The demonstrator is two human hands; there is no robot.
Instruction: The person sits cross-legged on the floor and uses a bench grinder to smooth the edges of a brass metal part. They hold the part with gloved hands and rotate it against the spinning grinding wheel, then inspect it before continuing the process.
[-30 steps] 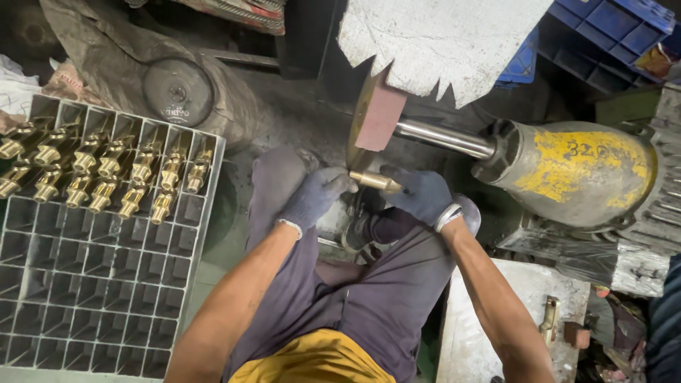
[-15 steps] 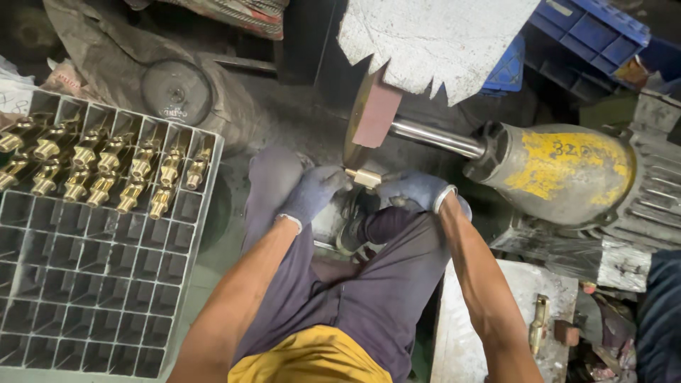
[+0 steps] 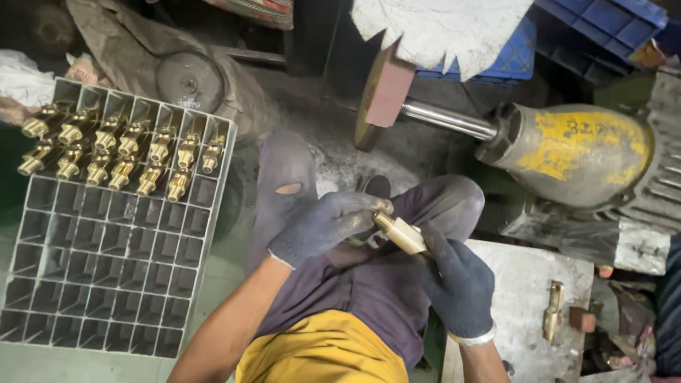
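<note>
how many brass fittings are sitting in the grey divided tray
13, all in the tray's far two rows: 7 in the far row, 6 in the row nearer the person. Others may be hidden in the deep cells.

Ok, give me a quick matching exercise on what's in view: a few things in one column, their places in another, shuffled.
Things:
1. brass fitting
2. grid tray
3. buffing wheel
4. loose brass piece

Places:
A. on the motor's shaft
B. on the slab at the right
C. held between the left hand and right hand
D. on the floor at the left

Pairs: 1-C, 2-D, 3-A, 4-B
</note>
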